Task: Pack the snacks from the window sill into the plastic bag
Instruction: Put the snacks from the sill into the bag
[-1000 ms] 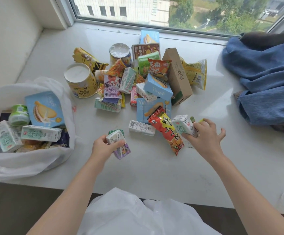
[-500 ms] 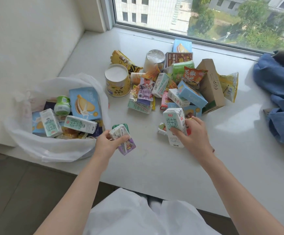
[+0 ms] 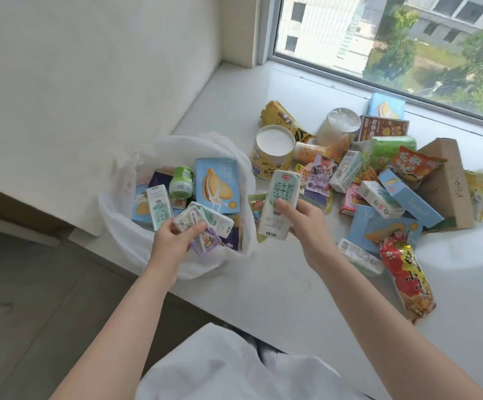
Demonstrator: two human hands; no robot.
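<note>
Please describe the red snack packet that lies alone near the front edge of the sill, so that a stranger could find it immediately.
Start at the white window sill and find the pile of snacks on its right side. At the end of the pile nearest the person lies the red snack packet, long and shiny, pointing toward the sill's front edge. Unlike the pale cartons and blue boxes beside it, it is bright red with yellow characters.

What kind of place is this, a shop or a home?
Probably a room in a home or dormitory on an upper floor. The wide white window sill sits under a large glass window looking down on trees and buildings, and assorted snacks lie piled beside a white plastic bag.
</note>
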